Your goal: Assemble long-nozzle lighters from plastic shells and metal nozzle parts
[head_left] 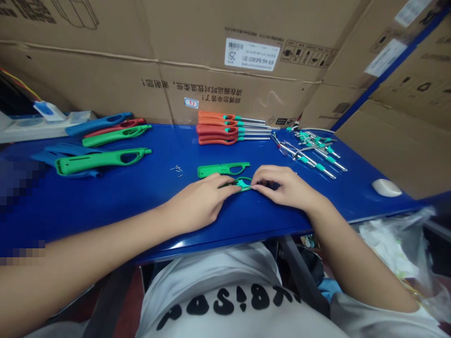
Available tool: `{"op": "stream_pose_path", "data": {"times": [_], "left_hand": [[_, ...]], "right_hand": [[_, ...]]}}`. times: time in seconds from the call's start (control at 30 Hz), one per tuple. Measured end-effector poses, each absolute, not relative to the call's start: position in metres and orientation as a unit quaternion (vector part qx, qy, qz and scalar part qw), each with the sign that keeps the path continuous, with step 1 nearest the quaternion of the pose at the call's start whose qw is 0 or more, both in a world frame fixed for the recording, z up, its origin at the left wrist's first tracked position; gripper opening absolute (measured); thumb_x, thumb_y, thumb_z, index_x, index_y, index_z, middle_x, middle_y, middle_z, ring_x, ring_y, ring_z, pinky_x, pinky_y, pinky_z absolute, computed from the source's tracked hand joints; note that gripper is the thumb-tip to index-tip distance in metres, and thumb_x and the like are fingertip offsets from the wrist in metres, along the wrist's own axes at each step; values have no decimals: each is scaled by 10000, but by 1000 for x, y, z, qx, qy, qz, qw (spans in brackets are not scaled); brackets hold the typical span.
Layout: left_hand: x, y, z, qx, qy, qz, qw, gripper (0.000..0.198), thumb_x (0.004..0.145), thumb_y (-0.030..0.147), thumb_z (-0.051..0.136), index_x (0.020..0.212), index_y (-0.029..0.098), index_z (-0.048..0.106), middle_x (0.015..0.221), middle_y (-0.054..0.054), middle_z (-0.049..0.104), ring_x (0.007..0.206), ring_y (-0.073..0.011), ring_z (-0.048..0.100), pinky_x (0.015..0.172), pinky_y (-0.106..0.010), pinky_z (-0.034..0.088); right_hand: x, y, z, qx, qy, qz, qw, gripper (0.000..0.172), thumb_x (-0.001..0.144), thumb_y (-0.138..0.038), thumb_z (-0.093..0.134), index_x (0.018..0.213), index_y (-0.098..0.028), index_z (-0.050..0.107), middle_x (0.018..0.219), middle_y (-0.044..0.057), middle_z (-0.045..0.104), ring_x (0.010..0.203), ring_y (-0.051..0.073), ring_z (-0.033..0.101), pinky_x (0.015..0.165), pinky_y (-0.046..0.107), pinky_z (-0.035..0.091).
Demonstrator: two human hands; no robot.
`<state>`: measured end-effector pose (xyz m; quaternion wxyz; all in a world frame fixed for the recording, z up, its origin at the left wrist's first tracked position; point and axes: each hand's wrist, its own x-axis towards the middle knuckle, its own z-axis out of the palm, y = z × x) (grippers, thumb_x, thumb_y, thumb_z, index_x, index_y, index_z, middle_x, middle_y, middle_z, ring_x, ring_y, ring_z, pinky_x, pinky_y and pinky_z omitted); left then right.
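Observation:
My left hand (202, 199) rests on the blue table (141, 188), fingers curled onto a green plastic handle shell (243, 184) lying in front of me. My right hand (285, 188) pinches the same green shell from the right side, fingertips pressed together at its end. A second green handle half (221, 169) lies flat just behind both hands. A few small metal pins (177, 169) lie left of it.
A stack of orange lighters with metal tubes (225, 127) lies at the back centre. Loose metal tube parts with teal ends (313, 150) lie at back right. Green, red and blue handle shells (105, 145) lie at left. Cardboard boxes (225, 61) wall the back. A white oval object (386, 187) sits at right.

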<state>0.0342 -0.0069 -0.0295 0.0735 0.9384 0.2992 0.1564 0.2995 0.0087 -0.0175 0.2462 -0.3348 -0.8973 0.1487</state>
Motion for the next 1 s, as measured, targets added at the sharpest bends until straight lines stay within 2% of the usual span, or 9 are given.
{"op": "stream_pose_path", "data": {"times": [0.1, 0.3, 0.5, 0.8, 1.0], "left_hand": [[35, -9, -29, 938, 304, 154, 67, 439, 973, 94, 433, 1361, 200, 609, 1360, -123, 631, 1244, -279, 589, 1014, -433, 542], [36, -12, -29, 938, 302, 160, 57, 433, 969, 93, 443, 1355, 177, 620, 1343, -133, 640, 1215, -285, 598, 1012, -434, 544], [38, -16, -29, 937, 308, 163, 39, 440, 960, 78, 452, 1360, 155, 620, 1325, -138, 650, 1177, -281, 612, 985, -427, 562], [38, -17, -28, 937, 311, 156, 32, 442, 956, 80, 469, 1365, 151, 621, 1345, -140, 647, 1190, -290, 616, 984, -430, 572], [35, -10, -31, 936, 304, 169, 44, 443, 958, 69, 469, 1362, 155, 627, 1361, -137, 647, 1231, -292, 614, 1020, -440, 557]], "right_hand": [[298, 0, -23, -331, -903, 108, 252, 138, 969, -240, 564, 961, -240, 702, 994, 73, 692, 949, 217, 661, 843, 374, 545], [297, -18, -33, -358, -887, 48, 289, 178, 953, -191, 580, 1078, -241, 697, 1051, 84, 727, 987, 229, 683, 881, 392, 571], [294, -22, -33, -352, -893, 7, 280, 182, 956, -175, 571, 1047, -208, 725, 1062, 90, 731, 957, 220, 691, 830, 371, 579], [293, -24, -32, -377, -874, 61, 299, 175, 943, -196, 593, 1053, -200, 728, 1089, 85, 714, 972, 212, 688, 871, 363, 572], [292, -19, -26, -364, -896, 25, 254, 163, 955, -213, 574, 969, -204, 736, 1046, 82, 708, 941, 216, 658, 819, 365, 549]]}}
